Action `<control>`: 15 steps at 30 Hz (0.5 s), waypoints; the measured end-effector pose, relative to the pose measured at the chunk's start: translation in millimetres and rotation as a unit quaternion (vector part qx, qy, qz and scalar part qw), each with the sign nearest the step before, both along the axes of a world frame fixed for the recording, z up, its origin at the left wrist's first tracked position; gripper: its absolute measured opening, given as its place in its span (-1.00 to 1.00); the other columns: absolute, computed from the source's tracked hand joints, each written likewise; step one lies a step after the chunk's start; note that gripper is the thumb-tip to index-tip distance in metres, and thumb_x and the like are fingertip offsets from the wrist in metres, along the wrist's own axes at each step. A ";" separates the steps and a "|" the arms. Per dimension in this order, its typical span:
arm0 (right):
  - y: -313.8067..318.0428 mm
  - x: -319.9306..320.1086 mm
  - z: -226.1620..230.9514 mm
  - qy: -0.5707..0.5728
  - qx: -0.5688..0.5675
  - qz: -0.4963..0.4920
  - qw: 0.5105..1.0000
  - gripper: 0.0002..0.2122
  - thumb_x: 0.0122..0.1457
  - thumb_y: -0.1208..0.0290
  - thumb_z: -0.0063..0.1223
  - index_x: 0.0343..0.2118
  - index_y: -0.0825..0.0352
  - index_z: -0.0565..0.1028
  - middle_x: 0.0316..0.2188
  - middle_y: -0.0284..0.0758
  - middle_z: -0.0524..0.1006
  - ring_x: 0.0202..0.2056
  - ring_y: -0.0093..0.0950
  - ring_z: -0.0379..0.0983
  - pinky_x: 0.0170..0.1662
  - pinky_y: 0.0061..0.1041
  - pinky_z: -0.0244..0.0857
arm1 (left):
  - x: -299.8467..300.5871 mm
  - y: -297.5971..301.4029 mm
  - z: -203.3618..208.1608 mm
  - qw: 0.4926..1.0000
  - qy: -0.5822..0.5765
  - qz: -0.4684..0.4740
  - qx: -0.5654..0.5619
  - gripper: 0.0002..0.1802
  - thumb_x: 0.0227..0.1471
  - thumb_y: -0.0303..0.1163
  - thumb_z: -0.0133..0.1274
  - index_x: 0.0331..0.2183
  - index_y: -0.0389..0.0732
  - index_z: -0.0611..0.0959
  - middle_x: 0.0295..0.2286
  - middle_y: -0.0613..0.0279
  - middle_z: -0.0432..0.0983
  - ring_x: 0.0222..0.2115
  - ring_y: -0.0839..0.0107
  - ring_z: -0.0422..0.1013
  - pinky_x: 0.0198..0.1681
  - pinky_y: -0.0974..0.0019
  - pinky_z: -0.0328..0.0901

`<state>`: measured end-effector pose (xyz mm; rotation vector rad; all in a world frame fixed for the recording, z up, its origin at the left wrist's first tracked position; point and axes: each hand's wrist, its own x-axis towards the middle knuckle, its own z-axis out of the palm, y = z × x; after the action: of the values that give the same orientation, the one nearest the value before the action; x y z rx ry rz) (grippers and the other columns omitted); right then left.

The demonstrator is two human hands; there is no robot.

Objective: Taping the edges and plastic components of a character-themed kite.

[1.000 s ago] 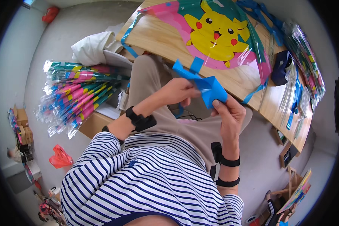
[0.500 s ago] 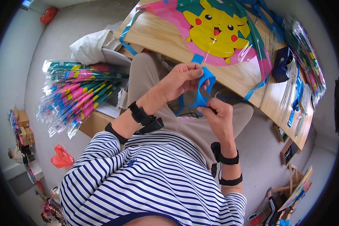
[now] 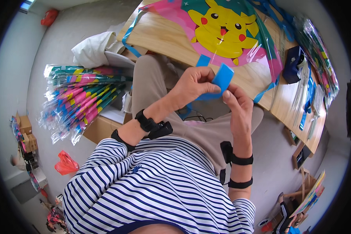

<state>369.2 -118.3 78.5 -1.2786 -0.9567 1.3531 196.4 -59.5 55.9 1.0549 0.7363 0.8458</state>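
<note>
Centrally, blue ribbon [image 3: 224, 76] held up by the near edge of the bench [image 3: 165, 41]. Left hand [image 3: 195, 85] pinches it between thumb and fingers; right hand [image 3: 240, 103] has thumb and fingertips closed at its lower right edge. Far side, flat on the bench: printed sheet [image 3: 222, 33], yellow cartoon figure on pink and green. Right: dark blue box [image 3: 293, 65], thin rods beside it. Left: fanned plastic-wrapped packages [image 3: 84, 97].

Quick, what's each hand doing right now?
Left hand: closed, holding the blue strip.
Right hand: closed, fingers pinching the same strip.
</note>
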 end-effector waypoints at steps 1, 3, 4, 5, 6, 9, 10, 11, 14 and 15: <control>3.7 -2.0 1.4 -0.001 0.000 -0.002 1.000 -0.74 0.13 0.45 0.13 -0.13 0.46 0.52 -0.36 -0.47 0.53 -0.38 -0.73 0.31 -0.33 -0.71 0.17 | 2.6 -3.4 -1.5 1.000 0.010 -0.015 0.012 -0.87 -0.03 -0.54 0.22 -0.42 -0.27 0.56 -0.47 0.41 0.50 -0.45 0.70 0.37 -0.37 0.55 0.31; 9.9 -7.9 2.8 0.037 0.038 -0.040 0.998 -0.85 0.11 0.51 0.16 -0.31 0.48 0.53 -0.46 -0.49 0.50 -0.43 -0.75 0.31 -0.34 -0.74 0.20 | 4.1 -7.9 -1.2 1.000 -0.004 -0.022 0.011 -0.87 -0.04 -0.57 0.21 -0.40 -0.28 0.56 -0.46 0.39 0.51 -0.44 0.70 0.38 -0.35 0.55 0.32; 12.1 -11.0 -0.8 0.032 0.044 -0.055 0.997 -0.91 0.09 0.53 0.18 -0.42 0.45 0.51 -0.56 -0.55 0.45 -0.51 -0.77 0.25 -0.44 -0.74 0.14 | 4.0 -9.3 0.0 1.000 -0.014 -0.022 0.007 -0.85 -0.05 -0.58 0.21 -0.39 -0.28 0.56 -0.45 0.39 0.51 -0.43 0.69 0.39 -0.34 0.54 0.33; 12.0 -11.4 -2.3 0.033 0.044 -0.055 0.997 -0.91 0.09 0.53 0.18 -0.42 0.45 0.51 -0.56 -0.55 0.45 -0.51 -0.77 0.25 -0.44 -0.74 0.14 | 3.7 -9.6 1.5 0.999 -0.024 -0.021 0.003 -0.84 -0.05 -0.58 0.22 -0.38 -0.28 0.56 -0.45 0.38 0.51 -0.42 0.69 0.40 -0.34 0.54 0.34; 10.1 -11.6 -3.4 -0.016 0.040 -0.044 0.998 -0.92 0.08 0.54 0.18 -0.44 0.44 0.52 -0.58 -0.56 0.43 -0.53 -0.77 0.22 -0.47 -0.73 0.11 | 2.2 -9.5 4.6 1.000 -0.024 -0.020 0.001 -0.84 -0.05 -0.58 0.22 -0.38 -0.28 0.56 -0.45 0.38 0.51 -0.42 0.69 0.40 -0.34 0.54 0.34; 7.2 -11.0 -6.6 -0.091 0.030 -0.018 0.995 -0.93 0.07 0.55 0.19 -0.45 0.42 0.53 -0.61 -0.58 0.39 -0.55 -0.77 0.17 -0.50 -0.71 0.07 | -3.2 -5.1 9.4 1.000 0.015 0.027 0.005 -0.84 -0.06 -0.60 0.21 -0.38 -0.28 0.55 -0.45 0.37 0.52 -0.39 0.67 0.42 -0.32 0.53 0.35; 6.8 -11.1 -7.6 -0.116 0.026 -0.004 0.993 -0.93 0.06 0.55 0.19 -0.46 0.42 0.54 -0.62 -0.58 0.37 -0.56 -0.76 0.15 -0.51 -0.69 0.06 | -4.8 -2.2 7.0 0.999 0.019 0.041 0.011 -0.84 -0.06 -0.61 0.20 -0.38 -0.28 0.55 -0.45 0.36 0.52 -0.40 0.66 0.42 -0.33 0.53 0.34; 6.3 -11.8 -9.9 -0.116 0.024 -0.004 0.993 -0.93 0.06 0.55 0.19 -0.46 0.42 0.54 -0.62 -0.58 0.37 -0.56 -0.76 0.15 -0.51 -0.69 0.06 | -5.8 -0.4 4.7 0.998 0.023 0.054 0.017 -0.84 -0.05 -0.61 0.20 -0.38 -0.28 0.55 -0.46 0.36 0.52 -0.40 0.65 0.43 -0.33 0.53 0.34; 5.5 -12.8 -13.5 -0.163 0.035 -0.017 0.986 -0.94 0.06 0.56 0.19 -0.44 0.43 0.56 -0.63 -0.56 0.37 -0.56 -0.76 0.17 -0.51 -0.68 0.07 | -4.9 2.2 -0.6 0.998 0.015 0.060 0.013 -0.86 -0.01 -0.62 0.16 -0.35 -0.26 0.56 -0.45 0.40 0.50 -0.41 0.68 0.40 -0.33 0.58 0.30; 4.7 -13.1 -11.1 -0.202 0.049 -0.044 0.977 -0.94 0.06 0.56 0.19 -0.41 0.43 0.57 -0.62 -0.56 0.39 -0.55 -0.76 0.18 -0.50 -0.68 0.09 | -4.4 2.6 -2.8 0.998 0.014 0.059 0.012 -0.86 -0.01 -0.62 0.16 -0.35 -0.26 0.56 -0.45 0.40 0.50 -0.41 0.68 0.40 -0.33 0.58 0.30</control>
<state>356.1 -113.6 67.3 -1.5328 -1.2102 0.9820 192.0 -56.9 53.1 1.0545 0.8201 0.9447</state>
